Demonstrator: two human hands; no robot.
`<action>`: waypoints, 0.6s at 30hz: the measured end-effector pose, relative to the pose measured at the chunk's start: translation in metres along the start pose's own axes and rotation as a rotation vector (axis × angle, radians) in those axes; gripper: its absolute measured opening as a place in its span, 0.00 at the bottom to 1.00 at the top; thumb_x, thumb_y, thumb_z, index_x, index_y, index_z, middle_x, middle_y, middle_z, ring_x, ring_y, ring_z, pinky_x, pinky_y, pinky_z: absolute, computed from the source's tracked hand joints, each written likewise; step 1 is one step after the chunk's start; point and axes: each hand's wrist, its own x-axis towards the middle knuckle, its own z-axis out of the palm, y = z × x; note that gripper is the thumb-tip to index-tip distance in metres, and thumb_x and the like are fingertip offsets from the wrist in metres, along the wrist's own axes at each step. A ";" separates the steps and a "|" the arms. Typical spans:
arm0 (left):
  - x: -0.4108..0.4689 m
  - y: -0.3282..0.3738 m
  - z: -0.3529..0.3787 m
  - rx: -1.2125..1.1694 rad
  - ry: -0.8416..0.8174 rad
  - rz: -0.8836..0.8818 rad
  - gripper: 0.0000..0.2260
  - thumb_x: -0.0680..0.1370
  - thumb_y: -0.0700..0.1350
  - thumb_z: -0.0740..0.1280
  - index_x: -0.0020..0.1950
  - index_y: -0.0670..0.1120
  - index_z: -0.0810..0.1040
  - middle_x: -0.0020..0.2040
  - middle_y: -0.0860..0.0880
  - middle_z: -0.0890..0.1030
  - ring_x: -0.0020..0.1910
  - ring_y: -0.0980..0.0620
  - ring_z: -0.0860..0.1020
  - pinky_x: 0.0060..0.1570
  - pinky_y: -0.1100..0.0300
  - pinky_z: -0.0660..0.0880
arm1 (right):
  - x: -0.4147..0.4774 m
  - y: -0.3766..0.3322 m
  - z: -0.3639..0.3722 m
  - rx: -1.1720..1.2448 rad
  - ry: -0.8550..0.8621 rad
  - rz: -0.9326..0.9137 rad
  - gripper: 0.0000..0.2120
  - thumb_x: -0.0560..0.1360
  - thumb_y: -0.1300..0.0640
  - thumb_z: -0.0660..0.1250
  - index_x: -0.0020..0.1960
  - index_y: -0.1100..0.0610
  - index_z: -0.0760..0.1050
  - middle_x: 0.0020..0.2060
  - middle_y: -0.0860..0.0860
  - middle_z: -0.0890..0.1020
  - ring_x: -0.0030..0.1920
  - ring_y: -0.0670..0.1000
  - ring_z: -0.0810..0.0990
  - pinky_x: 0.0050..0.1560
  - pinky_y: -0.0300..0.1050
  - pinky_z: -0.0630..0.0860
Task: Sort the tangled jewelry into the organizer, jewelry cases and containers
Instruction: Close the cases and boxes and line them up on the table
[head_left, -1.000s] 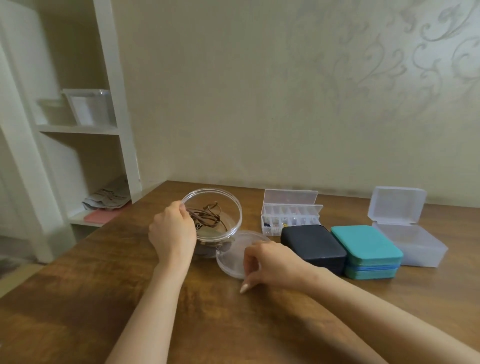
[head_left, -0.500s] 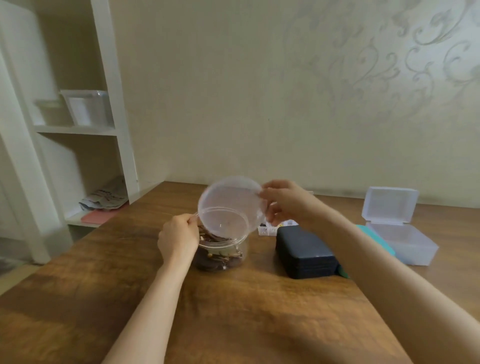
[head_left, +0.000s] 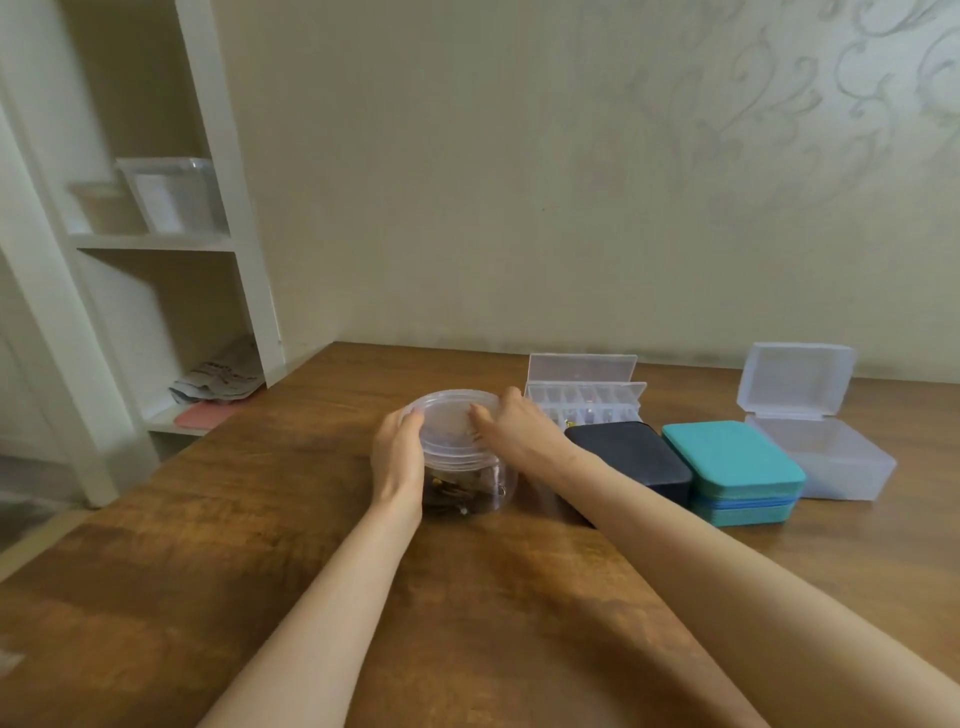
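Observation:
A round clear container (head_left: 485, 491) with brown tangled jewelry inside stands on the wooden table (head_left: 260, 571). Its clear lid (head_left: 449, 428) lies on top of it. My left hand (head_left: 397, 457) grips the container's left side. My right hand (head_left: 519, 428) presses on the lid's right edge. To the right stand an open compartment organizer (head_left: 584, 400), a black jewelry case (head_left: 628, 457), a teal jewelry case (head_left: 730, 460) and an open frosted box (head_left: 821, 452).
A white shelf unit (head_left: 156, 244) stands at the left with plastic bins (head_left: 166, 192) and papers (head_left: 218, 376). The wall runs along the table's far edge. Bare table lies in front of my arms.
My right hand lifted the lid from the table, carried it over the container and set it on top. My left hand stayed on the container's side.

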 end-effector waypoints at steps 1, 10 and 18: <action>0.000 -0.001 0.001 -0.001 0.009 0.013 0.15 0.81 0.46 0.59 0.68 0.46 0.70 0.60 0.48 0.74 0.53 0.54 0.71 0.50 0.60 0.67 | 0.001 0.000 0.002 0.019 -0.013 -0.030 0.28 0.80 0.45 0.53 0.73 0.62 0.58 0.70 0.60 0.65 0.68 0.61 0.66 0.65 0.53 0.65; 0.007 -0.005 0.002 -0.021 -0.012 -0.001 0.16 0.81 0.48 0.57 0.69 0.48 0.69 0.63 0.46 0.74 0.58 0.49 0.74 0.53 0.57 0.72 | 0.003 -0.007 0.006 -0.264 -0.049 -0.311 0.27 0.81 0.43 0.49 0.77 0.52 0.55 0.76 0.53 0.58 0.75 0.57 0.53 0.72 0.54 0.55; -0.009 0.001 -0.029 0.328 -0.430 0.065 0.54 0.58 0.80 0.56 0.76 0.53 0.46 0.74 0.49 0.59 0.71 0.47 0.61 0.66 0.53 0.60 | 0.000 -0.009 -0.017 -0.183 -0.325 -0.227 0.37 0.75 0.35 0.59 0.77 0.47 0.49 0.77 0.51 0.50 0.76 0.58 0.45 0.72 0.63 0.49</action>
